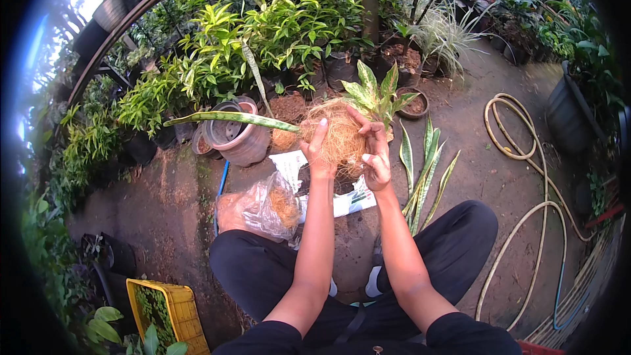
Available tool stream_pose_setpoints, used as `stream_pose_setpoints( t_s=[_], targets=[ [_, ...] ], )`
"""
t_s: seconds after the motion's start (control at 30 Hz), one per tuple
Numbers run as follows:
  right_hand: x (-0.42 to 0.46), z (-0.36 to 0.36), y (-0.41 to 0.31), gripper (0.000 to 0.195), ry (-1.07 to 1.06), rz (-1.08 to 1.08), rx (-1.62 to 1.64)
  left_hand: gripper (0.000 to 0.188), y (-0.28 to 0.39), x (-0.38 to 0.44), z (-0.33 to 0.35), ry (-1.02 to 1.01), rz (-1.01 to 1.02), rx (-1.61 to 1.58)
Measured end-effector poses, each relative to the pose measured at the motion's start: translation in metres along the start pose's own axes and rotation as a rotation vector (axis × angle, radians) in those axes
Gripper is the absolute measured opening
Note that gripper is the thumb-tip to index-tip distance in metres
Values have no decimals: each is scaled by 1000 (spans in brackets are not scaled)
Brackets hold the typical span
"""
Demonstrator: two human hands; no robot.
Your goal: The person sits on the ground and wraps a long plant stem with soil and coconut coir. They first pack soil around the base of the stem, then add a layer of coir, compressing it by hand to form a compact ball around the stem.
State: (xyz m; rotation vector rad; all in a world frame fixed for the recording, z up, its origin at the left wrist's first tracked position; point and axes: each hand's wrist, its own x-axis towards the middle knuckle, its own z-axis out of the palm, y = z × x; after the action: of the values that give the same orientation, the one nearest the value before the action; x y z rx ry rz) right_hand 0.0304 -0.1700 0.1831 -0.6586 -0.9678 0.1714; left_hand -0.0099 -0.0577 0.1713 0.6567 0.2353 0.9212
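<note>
A loose ball of coconut fibre [342, 133] is held up between my two hands, above the ground in front of my knees. My left hand [318, 150] grips its left side, with the thumb upright and the other fingers mostly hidden. On the right side, my right hand [377, 158] presses against it with curled fingers. A long snake plant leaf [231, 117] reaches out to the left from the fibre; its base is hidden. Below the hands lies a white printed plastic sack [347, 203] with dark soil on it. Several snake plant leaves [423, 177] lie to the right.
Stacked plastic pots [241, 143] and a clear plastic bag [268, 204] with fibre inside sit left. A variegated leafy plant [374, 91] stands just behind the hands. A coiled hose [535, 153] lies right, a yellow crate [185, 315] lower left. Potted shrubs [291, 24] line the back.
</note>
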Motion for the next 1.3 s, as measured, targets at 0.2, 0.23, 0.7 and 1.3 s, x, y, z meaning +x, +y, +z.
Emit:
stream_pose_setpoints(
  t_s=[0.2,0.23,0.7,1.3],
  targets=[
    [6,9,4,49,383,152,-235,30,-4,4,-9,-18,-43,-114],
    [4,11,4,48,429,222,-347,30,-5,2,-9,-34,-43,-83],
    [-16,13,25,58,668,56,-329,23,-34,-23,12,-121,151,105],
    [-19,-32,38,67,360,391,-737,27,-21,-4,2,245,127,-44]
  ],
)
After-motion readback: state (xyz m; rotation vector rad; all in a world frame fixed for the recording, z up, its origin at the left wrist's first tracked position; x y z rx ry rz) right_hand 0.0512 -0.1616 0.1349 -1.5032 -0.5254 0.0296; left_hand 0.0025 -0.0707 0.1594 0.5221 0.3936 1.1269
